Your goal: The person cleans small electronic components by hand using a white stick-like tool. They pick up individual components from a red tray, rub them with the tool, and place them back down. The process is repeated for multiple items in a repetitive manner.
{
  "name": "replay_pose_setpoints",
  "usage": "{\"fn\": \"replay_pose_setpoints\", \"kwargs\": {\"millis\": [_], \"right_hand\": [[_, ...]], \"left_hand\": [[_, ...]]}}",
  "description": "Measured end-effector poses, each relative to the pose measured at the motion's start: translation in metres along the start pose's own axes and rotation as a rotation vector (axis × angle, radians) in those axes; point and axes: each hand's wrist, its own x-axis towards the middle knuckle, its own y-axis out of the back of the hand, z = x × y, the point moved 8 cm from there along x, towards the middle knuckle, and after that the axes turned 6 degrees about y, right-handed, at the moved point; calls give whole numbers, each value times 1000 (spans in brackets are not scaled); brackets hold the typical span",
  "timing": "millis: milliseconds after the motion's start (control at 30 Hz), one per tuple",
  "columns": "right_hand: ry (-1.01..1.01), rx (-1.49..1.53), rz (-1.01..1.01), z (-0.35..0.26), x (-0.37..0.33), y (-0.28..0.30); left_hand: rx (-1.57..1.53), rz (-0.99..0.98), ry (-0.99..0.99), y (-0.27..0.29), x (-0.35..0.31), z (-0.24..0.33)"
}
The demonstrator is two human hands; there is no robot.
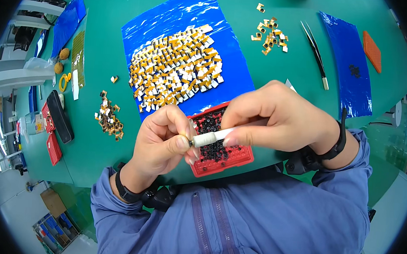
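Observation:
In my right hand (284,121) is a white pen-like stick (207,139), gripped between thumb and fingers, its thicker off-white end aimed at my left hand. My left hand (158,135) pinches a tiny dark piece (191,144) at that end; its exact kind is too small to tell. Below both hands sits a red tray (226,167) holding many small black ring-like parts (215,152), partly covered by my fingers. Beyond it, a blue sheet (238,75) carries a dense spread of small gold, white and black flexible-circuit pieces (174,73).
Loose pieces lie in a left pile (109,118) and a far-right pile (273,35). Tweezers (317,59) rest at right, beside a blue strip (350,85) with black bits and an orange block (372,51). At left are a black case (59,117) and yellow scissors (64,82).

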Motion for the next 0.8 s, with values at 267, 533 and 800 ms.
{"fn": "replay_pose_setpoints", "kwargs": {"millis": [267,533,800], "right_hand": [[-173,276,-64,11,-3,-7],[-154,195,-132,6,-3,-7],[-42,164,-51,0,-2,-2]], "left_hand": [[-24,-20,6,-3,0,0],[51,-25,20,-10,-4,0],[89,-25,14,-10,-5,1]]}}
